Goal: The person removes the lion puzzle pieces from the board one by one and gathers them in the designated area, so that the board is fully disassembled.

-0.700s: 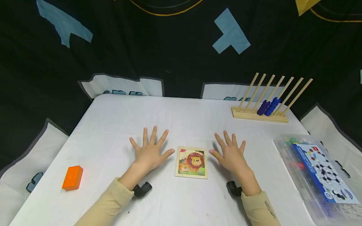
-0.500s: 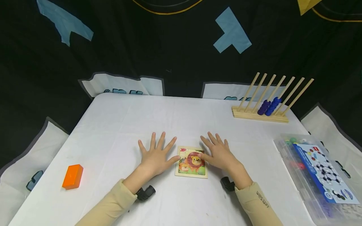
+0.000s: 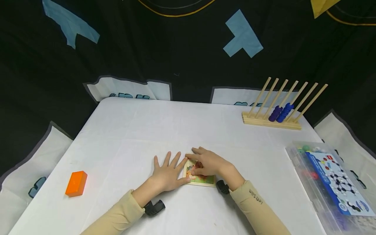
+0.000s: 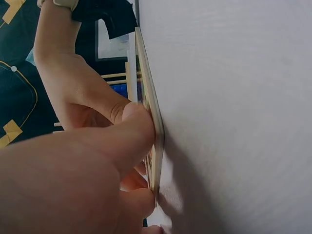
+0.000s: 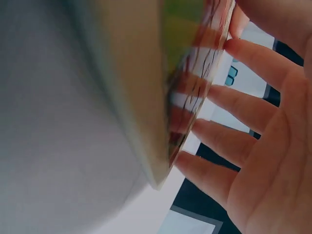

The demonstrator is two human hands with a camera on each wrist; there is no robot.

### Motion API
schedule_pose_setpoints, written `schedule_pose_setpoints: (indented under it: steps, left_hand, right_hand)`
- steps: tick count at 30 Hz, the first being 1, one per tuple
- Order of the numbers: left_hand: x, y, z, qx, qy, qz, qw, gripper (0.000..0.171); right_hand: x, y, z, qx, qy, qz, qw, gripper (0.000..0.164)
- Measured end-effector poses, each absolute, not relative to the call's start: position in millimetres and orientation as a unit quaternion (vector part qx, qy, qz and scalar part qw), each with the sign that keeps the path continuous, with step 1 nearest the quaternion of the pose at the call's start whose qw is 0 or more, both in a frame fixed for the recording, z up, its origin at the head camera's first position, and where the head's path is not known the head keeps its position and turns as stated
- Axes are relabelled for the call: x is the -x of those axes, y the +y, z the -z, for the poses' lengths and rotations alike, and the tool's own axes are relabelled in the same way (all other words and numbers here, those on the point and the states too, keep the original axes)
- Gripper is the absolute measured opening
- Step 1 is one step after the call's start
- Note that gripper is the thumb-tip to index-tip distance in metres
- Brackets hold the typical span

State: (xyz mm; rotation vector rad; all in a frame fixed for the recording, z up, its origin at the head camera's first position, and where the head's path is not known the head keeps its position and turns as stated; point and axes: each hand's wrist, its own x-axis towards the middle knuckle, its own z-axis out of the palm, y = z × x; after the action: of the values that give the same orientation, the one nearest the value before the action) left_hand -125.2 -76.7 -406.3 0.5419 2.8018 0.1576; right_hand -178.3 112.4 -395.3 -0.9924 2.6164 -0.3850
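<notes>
Both hands have moved inward since the earlier frame: the right hand [image 3: 210,163], which was spread beside the picture puzzle [image 3: 206,179], now lies across it, and the left hand [image 3: 166,176] has come up against its left side. The puzzle sits near the front middle of the white table [image 3: 141,130], between the hands and partly hidden by the right one.

The left fingers are spread wide and fairly straight, thumb and forefinger at the puzzle's left edge. The right fingers are stretched out, their tips touching the puzzle near its far left corner, with the thumb over its lower left part — neither hand appears to be gripping anything.

The handling looks barely begun. Contact is made, but the puzzle is not lifted and no loose piece shows; the part in sight looks filled in, though the covered part cannot be judged. Any work on the pieces seems still to be done.

Counted: one puzzle, one orange block [image 3: 76,183], one wooden rack [image 3: 271,124] with seven sticks [image 3: 310,103], two bead stacks — purple [image 3: 275,113] and blue [image 3: 285,112] — and one clear box [image 3: 321,199] under one printed card [image 3: 340,184].
</notes>
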Motion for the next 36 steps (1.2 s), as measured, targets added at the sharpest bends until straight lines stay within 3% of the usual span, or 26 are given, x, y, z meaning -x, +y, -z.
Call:
schedule_pose_setpoints:
  steps: [22, 32, 36]
  left_hand:
    - [125, -77, 405, -0.183, 0.970, -0.054, 0.148, 0.078]
    - [126, -77, 405, -0.182, 0.972, -0.047, 0.143, 0.078]
    - [125, -77, 405, -0.182, 0.972, -0.045, 0.145, 0.077]
  right_hand:
    - [193, 120, 385, 0.385, 0.896, 0.092, 0.203, 0.061]
    - [213, 116, 384, 0.430, 0.880, 0.065, 0.189, 0.056]
    - [221, 113, 385, 0.410, 0.877, 0.099, 0.229, 0.050]
